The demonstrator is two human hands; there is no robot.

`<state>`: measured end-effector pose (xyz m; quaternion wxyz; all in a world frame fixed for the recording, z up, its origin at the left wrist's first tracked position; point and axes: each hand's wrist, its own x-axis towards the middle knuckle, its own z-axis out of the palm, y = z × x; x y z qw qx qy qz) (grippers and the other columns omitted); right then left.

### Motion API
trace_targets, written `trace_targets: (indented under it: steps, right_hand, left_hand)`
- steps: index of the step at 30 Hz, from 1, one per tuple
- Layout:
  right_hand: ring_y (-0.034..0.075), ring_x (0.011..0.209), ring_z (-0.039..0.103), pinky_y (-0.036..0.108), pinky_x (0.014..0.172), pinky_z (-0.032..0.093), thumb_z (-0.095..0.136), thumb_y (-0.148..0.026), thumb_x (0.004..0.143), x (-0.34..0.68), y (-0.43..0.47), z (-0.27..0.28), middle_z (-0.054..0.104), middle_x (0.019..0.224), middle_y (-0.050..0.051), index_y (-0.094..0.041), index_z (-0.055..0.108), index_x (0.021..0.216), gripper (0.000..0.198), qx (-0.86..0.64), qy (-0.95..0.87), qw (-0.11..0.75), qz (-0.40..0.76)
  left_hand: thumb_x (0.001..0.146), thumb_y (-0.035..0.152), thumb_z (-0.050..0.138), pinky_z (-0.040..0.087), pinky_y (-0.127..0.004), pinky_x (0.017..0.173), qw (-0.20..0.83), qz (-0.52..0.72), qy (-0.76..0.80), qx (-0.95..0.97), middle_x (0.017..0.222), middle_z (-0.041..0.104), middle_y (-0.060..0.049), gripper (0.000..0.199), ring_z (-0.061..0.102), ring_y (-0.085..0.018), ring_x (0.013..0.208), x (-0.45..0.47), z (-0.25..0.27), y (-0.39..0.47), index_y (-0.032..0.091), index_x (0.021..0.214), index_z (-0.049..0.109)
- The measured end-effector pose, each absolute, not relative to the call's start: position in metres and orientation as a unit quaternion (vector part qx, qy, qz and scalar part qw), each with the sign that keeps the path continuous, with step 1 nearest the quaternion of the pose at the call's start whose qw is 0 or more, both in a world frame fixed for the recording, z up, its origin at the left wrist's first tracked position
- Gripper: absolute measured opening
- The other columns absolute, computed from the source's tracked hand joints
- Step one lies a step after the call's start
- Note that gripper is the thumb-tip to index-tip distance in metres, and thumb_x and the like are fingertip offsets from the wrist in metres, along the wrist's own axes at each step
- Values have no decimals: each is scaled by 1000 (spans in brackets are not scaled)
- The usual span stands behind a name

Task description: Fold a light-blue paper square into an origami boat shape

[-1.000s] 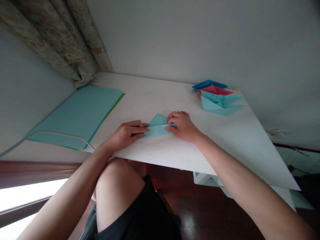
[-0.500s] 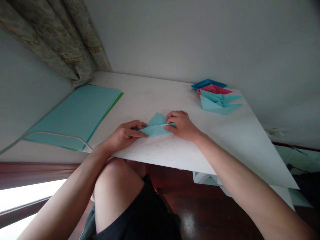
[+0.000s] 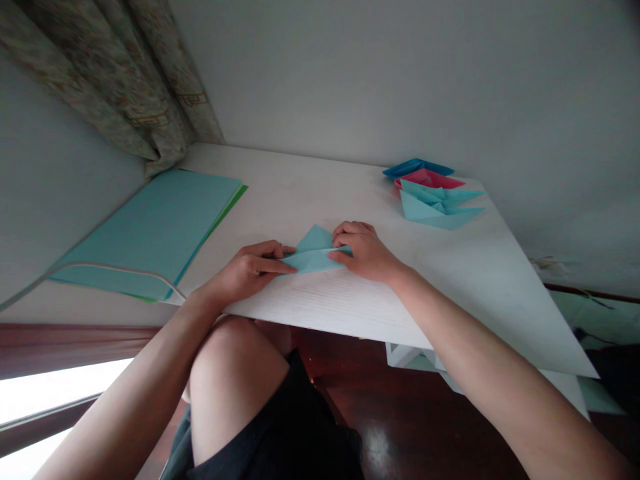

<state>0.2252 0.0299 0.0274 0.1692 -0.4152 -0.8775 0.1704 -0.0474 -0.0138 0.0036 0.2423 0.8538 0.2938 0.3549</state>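
A light blue folded paper [image 3: 314, 259] lies near the front edge of the white table, a pointed peak rising behind a long front band. My left hand [image 3: 255, 267] pinches its left end, with fingers behind and thumb in front. At the right end my right hand [image 3: 364, 250] grips the paper, thumb on the front band and curled fingers at the back. Both ends of the paper are partly covered by my fingers. Farther back on the right stand folded paper boats: a light blue one [image 3: 430, 212], a pink one [image 3: 433, 177] and a dark blue one [image 3: 419, 165].
A stack of coloured paper sheets [image 3: 155, 230], light blue on top with green beneath, lies at the table's left. A pale cable [image 3: 115, 268] crosses its near corner. The white table [image 3: 300, 183] meets the wall behind; a patterned curtain [image 3: 150, 87] hangs at the left corner.
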Motion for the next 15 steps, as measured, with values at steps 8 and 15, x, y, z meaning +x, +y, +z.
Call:
trace_targets:
  steps: [8,15]
  right_hand:
    - [21,96,56,42,97,29,62,-28,85,224,30,28,62,96,3,-20,65,76,12,-411,-879,169,172]
    - [20,95,56,41,96,29,63,-28,85,224,30,28,62,97,2,-20,65,76,12,-410,-880,167,171]
  left_hand:
    - [93,15,51,56,-31,80,232,352,294,858,84,59,-4,26,66,-22,107,-47,6,-13,25,101,74]
    - [94,16,50,53,-32,83,192,324,325,868,100,60,-7,27,61,-18,102,-48,5,-16,26,105,73]
